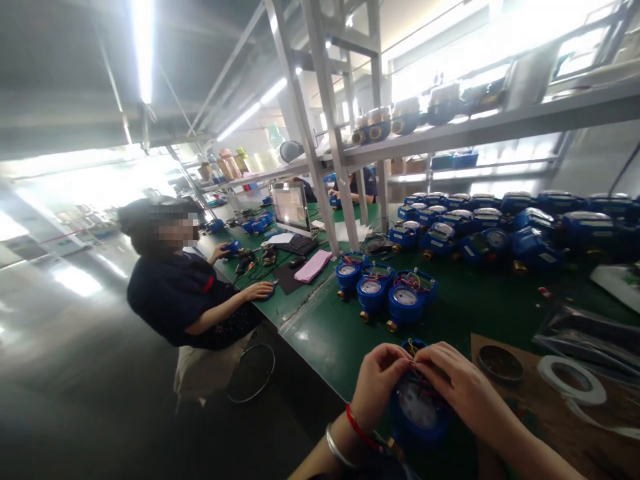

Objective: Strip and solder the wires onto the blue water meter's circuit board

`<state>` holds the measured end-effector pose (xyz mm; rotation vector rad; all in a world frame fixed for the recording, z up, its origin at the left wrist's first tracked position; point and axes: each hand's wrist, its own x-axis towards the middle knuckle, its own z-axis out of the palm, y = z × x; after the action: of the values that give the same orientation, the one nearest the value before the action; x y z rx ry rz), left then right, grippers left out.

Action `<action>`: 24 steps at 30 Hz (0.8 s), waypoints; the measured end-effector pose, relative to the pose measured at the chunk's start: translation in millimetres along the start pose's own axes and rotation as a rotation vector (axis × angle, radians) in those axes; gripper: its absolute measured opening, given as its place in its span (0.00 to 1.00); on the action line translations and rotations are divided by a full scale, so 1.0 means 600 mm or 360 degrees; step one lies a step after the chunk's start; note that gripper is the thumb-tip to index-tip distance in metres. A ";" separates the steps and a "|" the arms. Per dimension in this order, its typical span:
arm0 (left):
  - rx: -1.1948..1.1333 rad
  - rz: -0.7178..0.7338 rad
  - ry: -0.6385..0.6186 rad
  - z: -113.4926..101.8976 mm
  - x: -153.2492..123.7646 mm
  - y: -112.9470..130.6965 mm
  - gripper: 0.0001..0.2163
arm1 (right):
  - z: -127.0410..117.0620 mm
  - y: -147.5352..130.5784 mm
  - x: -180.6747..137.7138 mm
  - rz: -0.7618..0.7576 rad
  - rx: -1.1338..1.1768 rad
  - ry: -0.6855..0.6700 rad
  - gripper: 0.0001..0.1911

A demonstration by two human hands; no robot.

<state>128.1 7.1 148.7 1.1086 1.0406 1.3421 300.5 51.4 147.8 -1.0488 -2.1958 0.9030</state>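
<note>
A blue water meter [417, 407] with a round dial lies on the green bench right in front of me, partly covered by my hands. My left hand [376, 383] pinches thin wires [412, 347] at the top of this meter, thumb and forefinger together. From the other side my right hand [457, 383] meets it, its fingertips also closed on the wires. Which wire each hand has is too small to make out. Just beyond stand three more blue meters, the nearest one [407, 300] showing coloured wires in its open housing.
Rows of blue meters [493, 243] fill the bench's back right. A white tape roll [571, 380] and a dark round dish [501, 363] lie on brown board at right. A co-worker [187, 287] sits at left by a monitor [291, 207]. Metal shelf posts [320, 133] rise behind.
</note>
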 end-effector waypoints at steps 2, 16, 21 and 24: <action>-0.0059 -0.0010 0.0007 0.000 0.000 0.000 0.14 | -0.001 0.002 0.003 -0.0021 0.0013 -0.0013 0.19; 0.0232 0.0241 -0.0070 -0.028 -0.003 -0.020 0.13 | 0.017 0.047 0.004 -0.0051 -0.0159 -0.0071 0.20; 0.0205 0.0277 -0.0089 -0.029 -0.002 -0.014 0.13 | 0.012 0.054 0.000 0.0090 -0.0152 -0.0148 0.22; 0.0226 0.0300 -0.0079 -0.030 -0.003 -0.015 0.14 | 0.014 0.057 -0.001 0.0122 -0.0125 -0.0143 0.23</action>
<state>112.4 5.7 136.2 1.3674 1.0276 1.3971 310.3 64.2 116.4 -1.1566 -2.2953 0.9208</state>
